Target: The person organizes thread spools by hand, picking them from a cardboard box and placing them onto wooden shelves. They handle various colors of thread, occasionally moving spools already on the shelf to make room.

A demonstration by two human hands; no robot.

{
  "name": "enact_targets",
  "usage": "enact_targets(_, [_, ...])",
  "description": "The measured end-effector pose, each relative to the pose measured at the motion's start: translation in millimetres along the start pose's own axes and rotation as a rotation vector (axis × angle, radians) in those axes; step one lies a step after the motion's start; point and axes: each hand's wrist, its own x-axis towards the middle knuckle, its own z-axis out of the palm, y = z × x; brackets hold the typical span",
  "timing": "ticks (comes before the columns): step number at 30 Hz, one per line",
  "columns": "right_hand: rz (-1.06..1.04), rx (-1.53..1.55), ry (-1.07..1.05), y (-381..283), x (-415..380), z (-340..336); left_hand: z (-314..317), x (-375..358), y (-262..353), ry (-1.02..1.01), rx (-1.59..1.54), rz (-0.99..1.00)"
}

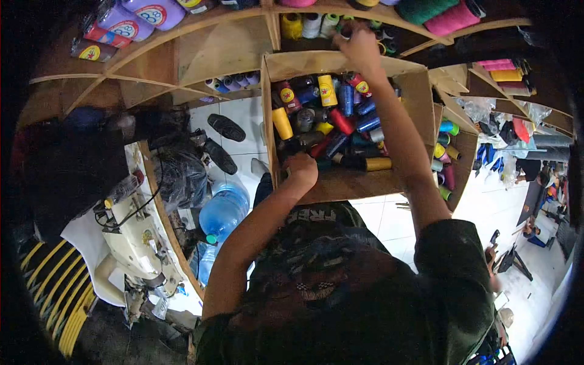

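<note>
Thread spools (328, 91) crowd a cardboard box (418, 100), left hand (302, 169) at its near-left corner, right hand (360, 47) at cones (311, 25) on the far shelf (271, 27); neither grip is discernible.

Box (353, 186) stands between person (347, 292) and shelves (222, 36). Inside box: thread spools (345, 100). Left hand (301, 169) at near left corner; right hand (360, 50) beyond far edge, at shelf spools (311, 25). Second box (465, 165) just right. Slippers (225, 128), water bottle (224, 210) left; sewing machine (137, 246) farther left.

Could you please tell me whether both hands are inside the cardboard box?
No, the right hand is at the wooden shelf, beyond the box.
</note>
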Motion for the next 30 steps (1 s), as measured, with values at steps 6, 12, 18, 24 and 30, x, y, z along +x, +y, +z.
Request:
enact_targets(6, [-0.051, 0.388, -0.579, -36, -121, -2, 114, 78, -15, -0.031, -0.144, -0.302])
enact_targets(12, [0.313, 0.187, -1.277, -10, -231, 61, 118, 80, -16, 0.158, -0.142, -0.428])
enact_targets(18, [0.235, -0.039, -1.308, -12, -284, 113, 77, 60, -8, 0.216, -0.024, -0.353])
enact_targets(24, [0.311, -0.146, -1.271, -9, -294, 121, -7, 26, 13, -0.032, -0.249, -0.310])
enact_targets(30, [0.724, 0.420, -1.334, 18, -280, 86, -86, -53, -8, 0.173, -0.407, 0.031])
